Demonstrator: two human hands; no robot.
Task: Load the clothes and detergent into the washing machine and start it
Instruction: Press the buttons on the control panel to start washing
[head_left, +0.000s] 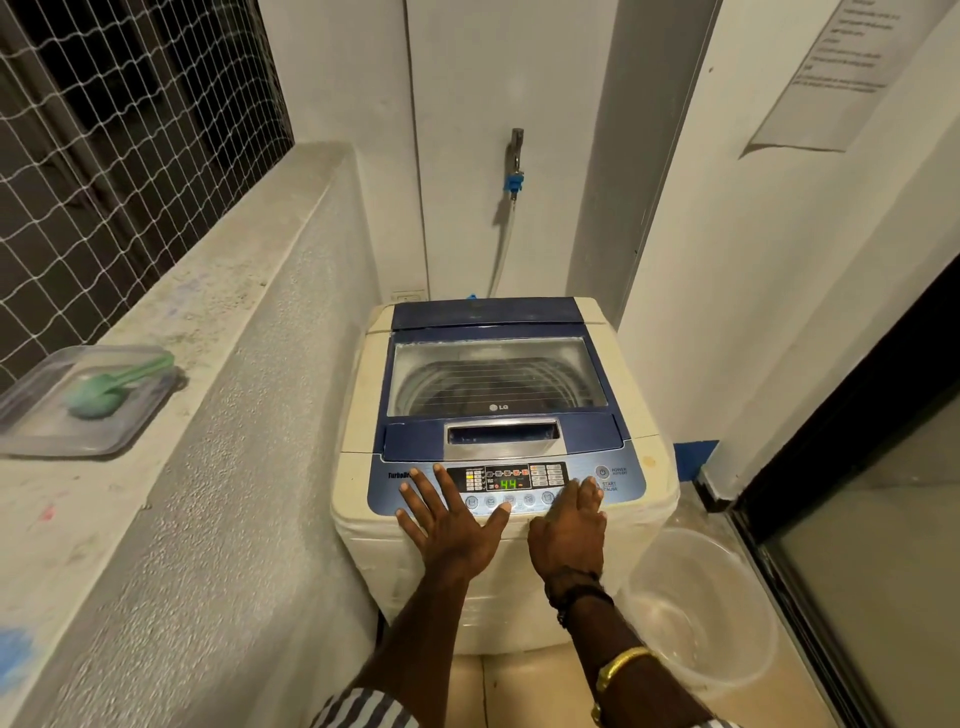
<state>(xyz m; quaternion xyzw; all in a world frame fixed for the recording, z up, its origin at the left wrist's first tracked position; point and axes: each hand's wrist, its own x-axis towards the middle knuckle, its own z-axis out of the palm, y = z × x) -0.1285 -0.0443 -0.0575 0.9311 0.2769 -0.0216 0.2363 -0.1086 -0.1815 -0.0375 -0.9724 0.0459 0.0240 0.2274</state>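
White-walled nook, cream-and-blue top-loading washing machine (498, 431) at 12 o'clock, lid shut: left hand (449, 525) splayed flat bracing its panel, right hand (569, 530), fingers pressed together, reaches the START/PAUSE label (609, 486) at 3 o'clock, probably to start.

Both hands forward, left (451, 525) splayed flat, right (571, 527) (fingers together) extended

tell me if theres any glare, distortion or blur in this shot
Head view: wide-angle lens bows the ledge; pale glare hazes the lid window; green display reads sharp; wall notice too blurred to read.
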